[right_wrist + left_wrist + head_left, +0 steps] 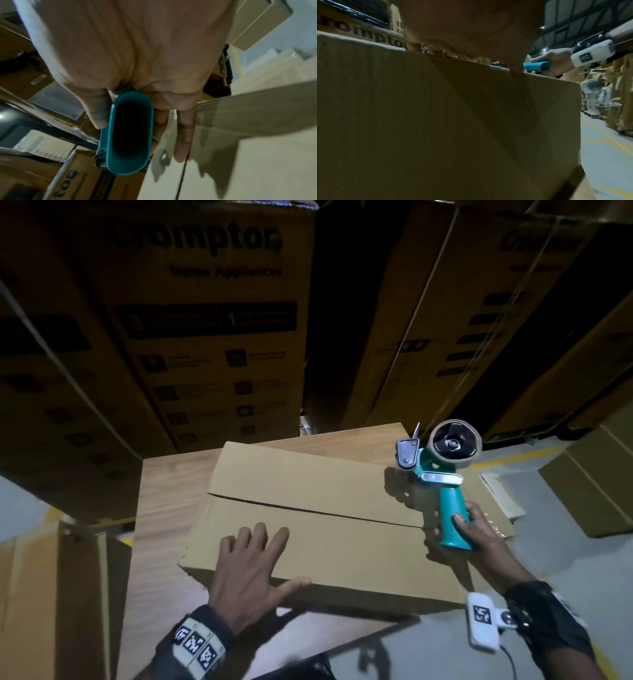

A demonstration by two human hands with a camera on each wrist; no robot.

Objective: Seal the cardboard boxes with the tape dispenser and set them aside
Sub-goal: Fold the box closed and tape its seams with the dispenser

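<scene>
A plain cardboard box [325, 508] lies on a wooden table, flaps closed, with a bare seam running across its top. My left hand [253, 563] rests flat on the near flap, fingers spread and thumb along the front edge. My right hand [469, 529] grips the teal handle of a tape dispenser [442, 467] over the box's right end; its roll of clear tape points away from me. The left wrist view shows the box's front wall [447, 121] and the teal handle [537, 67]. The right wrist view looks into the hollow end of the handle [130, 136].
Tall printed cartons [212, 330] stand stacked behind the table [161, 508]. An open carton [51, 594] stands at my left. More boxes [592, 481] sit on the grey floor to the right, which has yellow lines.
</scene>
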